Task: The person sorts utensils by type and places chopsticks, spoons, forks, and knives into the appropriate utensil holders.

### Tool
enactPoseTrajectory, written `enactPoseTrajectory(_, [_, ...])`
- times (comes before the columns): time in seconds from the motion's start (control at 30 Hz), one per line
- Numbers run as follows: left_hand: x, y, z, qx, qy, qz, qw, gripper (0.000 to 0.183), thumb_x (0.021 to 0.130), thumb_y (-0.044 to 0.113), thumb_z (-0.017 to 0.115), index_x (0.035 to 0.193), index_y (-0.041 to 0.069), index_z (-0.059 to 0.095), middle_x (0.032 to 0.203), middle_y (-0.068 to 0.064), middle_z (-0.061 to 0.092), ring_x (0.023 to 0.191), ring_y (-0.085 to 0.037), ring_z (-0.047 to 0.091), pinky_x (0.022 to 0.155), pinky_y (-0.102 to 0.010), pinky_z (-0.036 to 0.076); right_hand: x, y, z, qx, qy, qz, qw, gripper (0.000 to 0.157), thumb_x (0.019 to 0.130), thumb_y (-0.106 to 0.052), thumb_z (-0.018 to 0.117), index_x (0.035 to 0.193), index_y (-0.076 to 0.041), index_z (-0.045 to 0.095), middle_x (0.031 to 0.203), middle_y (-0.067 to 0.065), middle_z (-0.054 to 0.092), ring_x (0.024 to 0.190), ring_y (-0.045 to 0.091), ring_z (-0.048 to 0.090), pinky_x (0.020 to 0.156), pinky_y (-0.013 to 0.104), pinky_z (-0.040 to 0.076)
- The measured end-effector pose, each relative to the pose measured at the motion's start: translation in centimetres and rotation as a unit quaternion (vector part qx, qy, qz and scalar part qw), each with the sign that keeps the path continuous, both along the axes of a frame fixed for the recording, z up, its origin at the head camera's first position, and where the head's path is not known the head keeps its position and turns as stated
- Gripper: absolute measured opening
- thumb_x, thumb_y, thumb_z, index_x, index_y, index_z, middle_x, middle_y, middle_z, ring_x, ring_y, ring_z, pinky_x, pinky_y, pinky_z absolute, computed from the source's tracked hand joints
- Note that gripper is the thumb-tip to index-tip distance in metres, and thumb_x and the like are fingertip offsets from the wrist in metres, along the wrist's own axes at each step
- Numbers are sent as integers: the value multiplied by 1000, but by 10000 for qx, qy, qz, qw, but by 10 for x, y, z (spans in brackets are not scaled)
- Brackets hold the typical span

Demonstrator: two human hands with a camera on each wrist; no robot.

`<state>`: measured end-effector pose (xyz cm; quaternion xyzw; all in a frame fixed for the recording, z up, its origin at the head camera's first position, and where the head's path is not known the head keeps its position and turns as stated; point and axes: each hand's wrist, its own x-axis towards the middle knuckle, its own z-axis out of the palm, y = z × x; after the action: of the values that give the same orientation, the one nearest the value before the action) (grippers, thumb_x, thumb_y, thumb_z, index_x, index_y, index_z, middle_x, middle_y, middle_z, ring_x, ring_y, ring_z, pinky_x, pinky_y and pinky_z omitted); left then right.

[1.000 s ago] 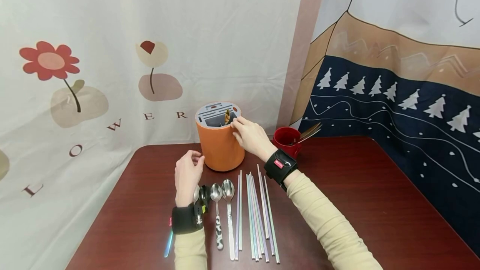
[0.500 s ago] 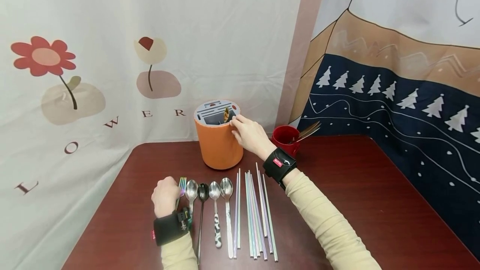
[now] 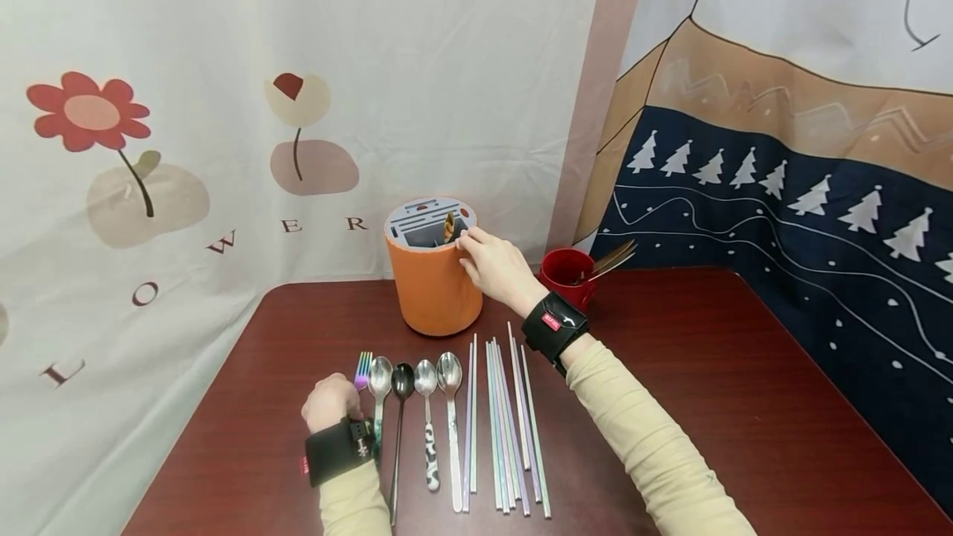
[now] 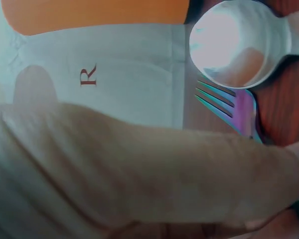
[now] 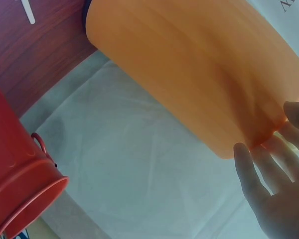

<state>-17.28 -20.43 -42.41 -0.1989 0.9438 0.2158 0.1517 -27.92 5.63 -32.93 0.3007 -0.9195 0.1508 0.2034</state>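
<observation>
The left hand [image 3: 332, 404] is low over the table, gripping a rainbow-coloured fork [image 3: 362, 370] below its tines; the hand hides the handle. In the left wrist view the fork [image 4: 241, 112] shows its tines and neck, with the finger across it. Right of it lie a silver spoon [image 3: 380, 379], a dark long-handled spoon [image 3: 403, 383], a small spoon with a cow-patterned handle [image 3: 432, 453] and a larger spoon [image 3: 450, 375]. The right hand [image 3: 499, 267] holds the rim of an upright orange utensil holder [image 3: 435, 292]; its fingers [image 5: 271, 169] reach the rim in the right wrist view.
Several pale iridescent chopsticks [image 3: 514, 428] lie right of the spoons. Behind the right forearm stands a red cup [image 3: 567, 271] with cutlery [image 3: 614, 260] leaning out. Something gold [image 3: 449, 226] sticks up from the holder's slotted top. Printed cloth [image 3: 476, 89] hangs behind the table [image 3: 715, 354].
The left hand has moved from beside the holder down and left onto the fork, then slightly lower along it. The right hand stays on the holder's rim.
</observation>
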Motion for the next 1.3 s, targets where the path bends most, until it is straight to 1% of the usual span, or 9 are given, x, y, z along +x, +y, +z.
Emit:
enactPoseTrajectory(0.2, [-2, -1, -2, -4, -62, 18, 10000, 22, 73, 3, 66, 93, -5, 62, 96, -24, 63, 82, -32, 59, 76, -49, 52, 0, 0, 0, -15, 15, -1, 10000, 20, 93, -20, 61, 110, -11, 64, 110, 5, 61, 90, 23, 66, 75, 36, 55])
enactPoseTrajectory(0.3, [-4, -2, -2, 3, -109, -21, 9999, 23, 74, 2, 65, 95, -6, 61, 96, -24, 62, 82, -31, 58, 75, -48, 52, 1, -1, 1, -34, 68, 22, 10000, 19, 93, -19, 61, 110, -10, 64, 110, 5, 61, 91, 23, 66, 75, 36, 55])
enactPoseTrajectory(0.4, [-3, -3, -2, 7, -31, -53, 10000, 23, 73, 1, 64, 94, -5, 61, 94, -24, 61, 80, -31, 56, 72, -47, 52, 2, 0, 1, -33, 41, 10, 10000, 21, 93, -19, 61, 111, -10, 64, 113, 6, 61, 93, 23, 66, 78, 37, 55])
enactPoseTrajectory(0.63, [1, -5, -1, -28, 465, -83, 9989, 19, 72, 1, 60, 89, -6, 63, 95, -27, 62, 78, -33, 58, 66, -47, 52, 1, -1, 1, -13, 26, -19, 10000, 22, 93, -19, 61, 113, -10, 64, 116, 6, 61, 96, 23, 66, 79, 38, 56])
enactPoseTrajectory(0.83, [2, -6, 4, -105, 931, -112, 9955, 15, 72, 1, 57, 83, -6, 64, 97, -34, 63, 78, -41, 63, 61, -50, 51, 1, -1, 1, 12, 20, -17, 10000, 22, 93, -19, 61, 113, -10, 64, 115, 6, 61, 94, 23, 66, 78, 37, 56])
enactPoseTrajectory(0.97, [2, -7, 9, -220, 1177, -212, 9926, 7, 74, 3, 57, 75, -1, 62, 92, -32, 64, 77, -42, 63, 60, -52, 51, 0, -1, 1, -4, -5, -28, 10000, 22, 93, -19, 61, 113, -9, 64, 115, 6, 61, 94, 23, 66, 79, 38, 56])
enactPoseTrajectory(1.03, [3, -8, 11, -228, 1347, -213, 9904, 3, 73, 2, 57, 71, 2, 59, 87, -28, 64, 75, -41, 63, 59, -52, 50, 0, -1, 1, -10, 9, -20, 10000, 23, 93, -19, 61, 114, -10, 64, 116, 7, 61, 95, 24, 66, 80, 38, 56])
enactPoseTrajectory(1.13, [5, -8, 15, -186, 1681, -156, 9855, 7, 72, 1, 58, 68, 5, 55, 79, -22, 63, 70, -37, 61, 55, -49, 48, 0, 0, 0, -21, 76, 5, 10000, 23, 93, -19, 61, 114, -10, 64, 118, 7, 61, 97, 23, 66, 81, 38, 56])
enactPoseTrajectory(1.3, [6, -7, 18, -77, 2312, -9, 9729, 5, 74, 1, 61, 74, 3, 56, 77, -22, 63, 66, -38, 59, 53, -48, 46, -1, 0, 0, -27, 95, 20, 9999, 23, 93, -19, 61, 114, -10, 64, 120, 7, 61, 97, 23, 66, 80, 37, 56])
